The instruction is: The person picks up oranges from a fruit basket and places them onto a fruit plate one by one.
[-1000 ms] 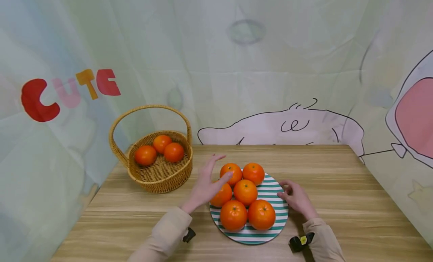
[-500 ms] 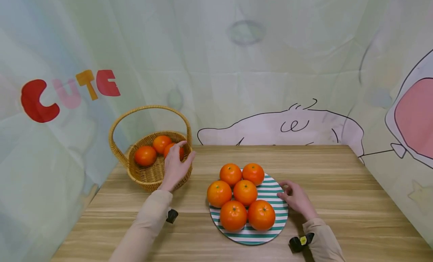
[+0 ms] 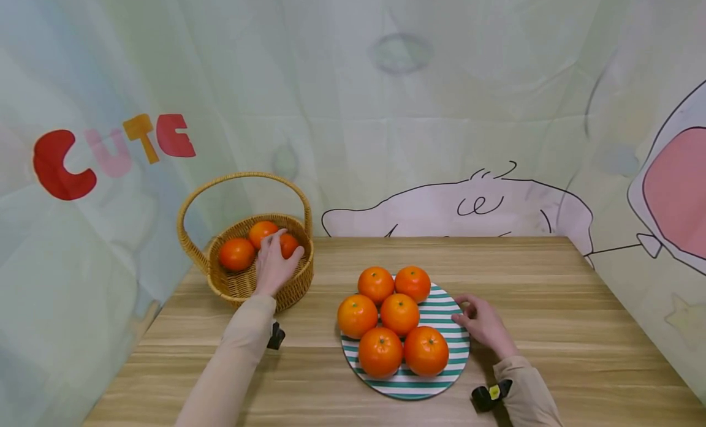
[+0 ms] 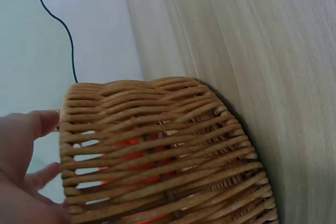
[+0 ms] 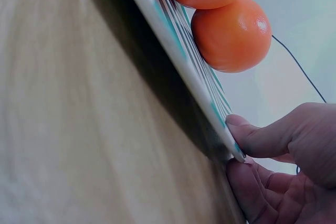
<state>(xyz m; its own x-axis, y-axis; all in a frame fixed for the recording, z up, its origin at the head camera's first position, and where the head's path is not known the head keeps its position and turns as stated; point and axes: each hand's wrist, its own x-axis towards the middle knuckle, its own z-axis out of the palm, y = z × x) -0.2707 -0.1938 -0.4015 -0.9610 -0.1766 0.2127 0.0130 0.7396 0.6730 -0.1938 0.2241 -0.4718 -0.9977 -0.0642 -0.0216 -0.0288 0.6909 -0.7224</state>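
In the head view my left hand (image 3: 274,269) reaches over the near rim of the wicker basket (image 3: 295,292). Its fingers and thumb curl round the right-hand orange (image 3: 289,245), partly covering it. Two more oranges lie in the basket, the left orange (image 3: 237,254) and the back orange (image 3: 262,233). From the left wrist, the basket's woven wall (image 4: 157,145) hides the grasp; orange shows through its gaps. My right hand (image 3: 485,324) pinches the right rim of the striped plate (image 3: 449,329), thumb (image 5: 262,139) on top and fingers (image 5: 247,187) underneath.
Several oranges sit close together on the plate, among them a middle orange (image 3: 399,314) and a front-right orange (image 3: 426,351). The basket's tall handle (image 3: 245,174) arches over its opening. A printed curtain (image 3: 353,139) hangs behind the wooden table (image 3: 551,292).
My left hand has moved from above the plate's left side into the basket and closed round the right-hand orange, which has shifted slightly. The right hand stays at the plate's rim.
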